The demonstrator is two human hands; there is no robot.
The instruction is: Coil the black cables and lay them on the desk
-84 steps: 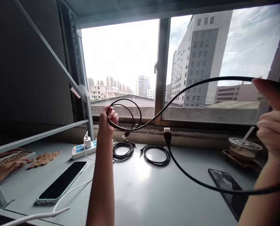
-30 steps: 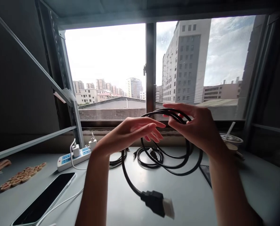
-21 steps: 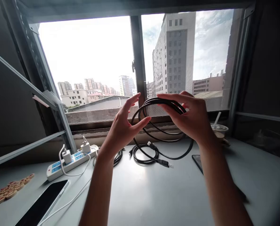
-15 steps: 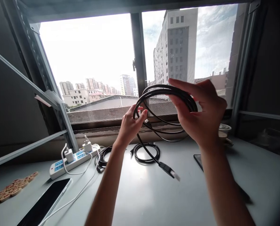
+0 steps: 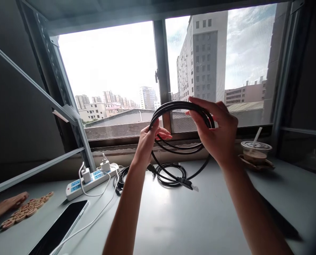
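Note:
Both my hands hold up a black cable (image 5: 177,105) wound into loose loops, in front of the window. My left hand (image 5: 148,140) grips the left side of the coil, thumb pressed over the strands. At the upper right of the coil, my right hand (image 5: 216,129) pinches the strands between thumb and fingers. One cable plug (image 5: 185,182) with a pale tip dangles below the loops. Another dark connector (image 5: 151,169) hangs near my left wrist. Behind them a second coiled black cable (image 5: 171,185) lies on the table (image 5: 173,219).
A white power strip (image 5: 75,191) with plugged-in chargers and another black cable coil (image 5: 120,177) are left of centre. A phone (image 5: 59,226) lies in front. Another person's hand (image 5: 14,202) is beside round wooden pieces (image 5: 27,209). A lidded cup (image 5: 256,150) stands right.
My right hand has moved left and slightly down, drawing the loops closer together. The dangling plug has swung up and left. Another person's hand has come in at the left by the wooden pieces.

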